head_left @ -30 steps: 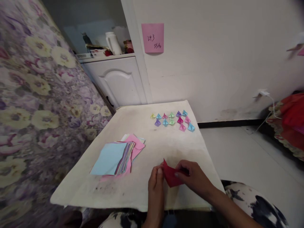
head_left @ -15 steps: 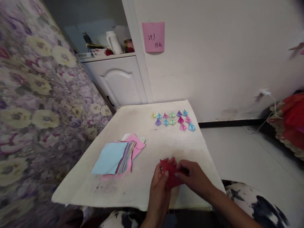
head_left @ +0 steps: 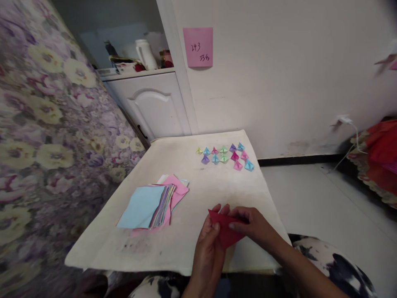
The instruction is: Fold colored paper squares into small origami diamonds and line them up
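Fig.: red folded paper point(head_left: 226, 235) pinched betw. L hand point(head_left: 208, 245) and R hand point(head_left: 253, 225), both clenched on its edges just above the table point(head_left: 173, 159), prob. to keep the creases aligned; sheet stack point(head_left: 145, 205) lies left of the grip, small folded pieces point(head_left: 225, 156) well beyond it

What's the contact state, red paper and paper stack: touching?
Apart. Head view shows a strip of bare table between the red paper and the paper stack.
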A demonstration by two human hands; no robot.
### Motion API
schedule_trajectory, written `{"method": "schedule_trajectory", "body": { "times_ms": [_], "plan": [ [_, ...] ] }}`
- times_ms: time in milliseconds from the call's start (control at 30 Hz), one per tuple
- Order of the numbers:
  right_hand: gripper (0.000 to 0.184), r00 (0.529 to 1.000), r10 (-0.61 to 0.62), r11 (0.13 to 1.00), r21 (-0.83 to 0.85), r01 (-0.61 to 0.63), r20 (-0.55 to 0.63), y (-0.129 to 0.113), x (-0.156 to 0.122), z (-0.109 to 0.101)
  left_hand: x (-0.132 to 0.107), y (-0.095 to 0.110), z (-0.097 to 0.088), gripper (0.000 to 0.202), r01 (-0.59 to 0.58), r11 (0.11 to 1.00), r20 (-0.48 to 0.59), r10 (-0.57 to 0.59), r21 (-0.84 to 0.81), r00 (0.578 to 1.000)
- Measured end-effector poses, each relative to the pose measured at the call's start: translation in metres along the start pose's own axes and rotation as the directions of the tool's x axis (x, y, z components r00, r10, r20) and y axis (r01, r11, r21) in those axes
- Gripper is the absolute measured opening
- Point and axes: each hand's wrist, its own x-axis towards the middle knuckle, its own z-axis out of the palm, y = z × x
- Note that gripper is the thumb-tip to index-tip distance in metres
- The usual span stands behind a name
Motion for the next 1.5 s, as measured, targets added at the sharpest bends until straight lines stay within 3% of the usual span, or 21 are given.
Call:
{"method": "schedule_trajectory", "body": {
  "times_ms": [267, 400, 600, 767, 900, 1200, 1500],
  "plan": [
    [0.01, 0.999, -0.016, 0.995, -0.101, 0.011, -0.051, -0.002, -0.002, 0.002, -0.001, 0.004, 0.001, 0.03, -0.025, 1.0, 0.009, 0.025, 0.003, 1.0],
    [0.004, 0.992, -0.045, 0.961, -0.276, 0.01, -0.121, -0.006, -0.006, 0.003, -0.002, 0.012, 0.001, 0.015, -0.079, 0.987, -0.033, 0.085, 0.137, 0.996],
    [0.006, 0.991, -0.068, 0.93, -0.367, 0.022, -0.112, -0.018, -0.017, 0.007, -0.014, 0.024, 0.005, 0.018, -0.126, 0.945, -0.04, 0.145, 0.303, 0.989],
    [0.008, 0.99, -0.113, 0.894, -0.444, 0.063, -0.086, -0.042, -0.035, 0.018, -0.047, 0.035, 0.011, 0.017, -0.198, 0.863, -0.001, 0.225, 0.465, 0.974],
    [0.006, 0.986, -0.159, 0.876, -0.467, 0.124, -0.038, -0.06, -0.058, 0.034, -0.082, 0.031, 0.013, 0.024, -0.155, 0.795, 0.044, 0.16, 0.587, 0.986],
    [0.004, 0.984, -0.175, 0.837, -0.523, 0.162, 0.026, -0.08, -0.112, 0.073, -0.144, 0.016, 0.024, 0.021, -0.211, 0.841, -0.117, 0.307, 0.498, 0.945],
    [0.009, 0.996, -0.089, 0.954, -0.284, 0.094, 0.031, -0.078, -0.15, 0.078, -0.184, 0.023, 0.032, 0.03, -0.223, 0.857, -0.21, 0.352, 0.464, 0.912]
  ]
}}
